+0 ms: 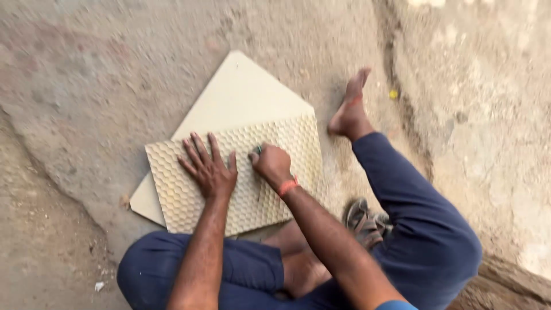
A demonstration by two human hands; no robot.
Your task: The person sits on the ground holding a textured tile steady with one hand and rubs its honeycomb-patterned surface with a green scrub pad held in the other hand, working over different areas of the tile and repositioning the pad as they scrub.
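Observation:
A cream tile with a raised honeycomb pattern (287,143) lies on top of a smooth cream tile (241,92) on the dusty ground. My left hand (208,167) rests flat on the patterned tile, fingers spread, holding nothing. My right hand (271,163) is closed around a small dark green tool (257,150) whose tip touches the patterned tile's surface. An orange band sits on my right wrist.
I sit on the ground in dark blue trousers (425,218), my right bare foot (349,112) stretched out beside the tiles. A sandal (363,217) lies by my leg. Rough concrete ground (103,69) surrounds the tiles; a small yellow bit (393,94) lies at upper right.

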